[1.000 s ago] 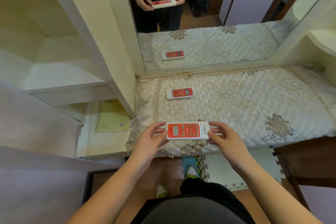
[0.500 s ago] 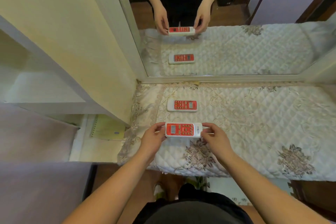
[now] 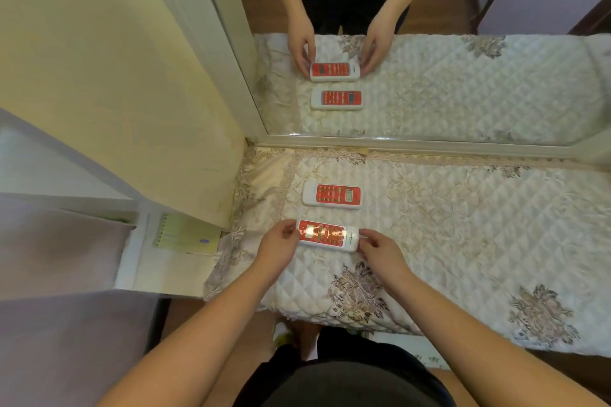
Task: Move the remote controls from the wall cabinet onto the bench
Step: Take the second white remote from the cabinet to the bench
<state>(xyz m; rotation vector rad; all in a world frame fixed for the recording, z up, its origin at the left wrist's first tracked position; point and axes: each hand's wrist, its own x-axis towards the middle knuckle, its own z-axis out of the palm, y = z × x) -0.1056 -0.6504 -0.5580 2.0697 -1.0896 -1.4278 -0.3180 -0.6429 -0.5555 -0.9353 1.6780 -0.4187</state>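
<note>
Your left hand [image 3: 277,246] pinches the left end of the near remote [image 3: 328,236], thumb and fingers curled on its red end. Your right hand [image 3: 380,251] pinches the white right end the same way. The near remote lies lengthwise between the two hands, face up, low over or resting on the quilted cover [image 3: 463,225] of the tabletop; contact with the cover cannot be told. Glare washes out its buttons. The far remote [image 3: 332,196] lies flat on the cover just beyond the held one, parallel to it, apart from both hands, its white end to the left. The mirror [image 3: 429,82] behind the tabletop repeats both remotes and both hands. To your left, a yellow notebook [image 3: 186,235] lies on a low white shelf [image 3: 155,271] beside the cream cabinet panel [image 3: 115,76].
</note>
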